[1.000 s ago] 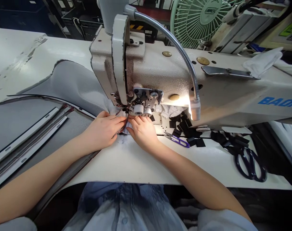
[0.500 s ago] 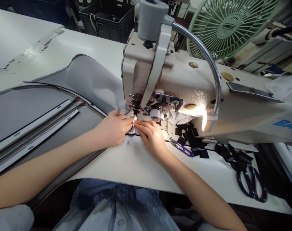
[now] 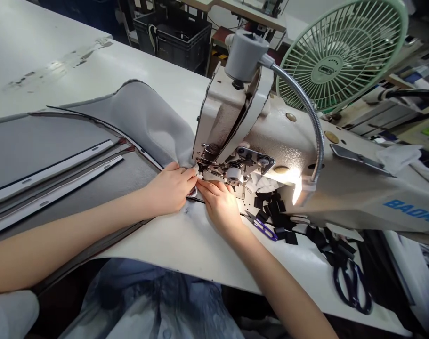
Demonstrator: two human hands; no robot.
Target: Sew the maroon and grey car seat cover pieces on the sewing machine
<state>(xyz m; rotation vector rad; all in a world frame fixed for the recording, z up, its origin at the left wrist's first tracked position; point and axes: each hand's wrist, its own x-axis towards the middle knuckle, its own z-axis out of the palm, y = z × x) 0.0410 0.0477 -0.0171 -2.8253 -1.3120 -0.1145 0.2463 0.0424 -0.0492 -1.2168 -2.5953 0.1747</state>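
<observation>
My left hand (image 3: 172, 189) is closed, its thumb and fingers pinching the edge of a grey mesh fabric panel (image 3: 140, 110) beside the needle area of a sewing machine (image 3: 223, 110). Close against it, my right hand (image 3: 222, 207) has its fingers together, their tips on the same edge just in front of the presser foot. A small white and dark-edged bit of the panel (image 3: 193, 191) shows between the hands. The rest of the gripped edge is hidden by my fingers. To the left, the panel spreads over the table with white strips (image 3: 59, 186) along its seams.
Purple thread snips (image 3: 265, 228) lie right of my right hand, near scattered black fabric pieces (image 3: 279, 214). Dark-handled scissors (image 3: 352, 287) rest at the table's right front. A lit lamp (image 3: 301, 190) hangs beside the machine arm. Behind are a green fan (image 3: 327, 70) and a dark crate (image 3: 172, 40).
The camera view has shifted, so the machine sits lower and further right. My hands stay at the needle area; the white bit between them now shows less.
</observation>
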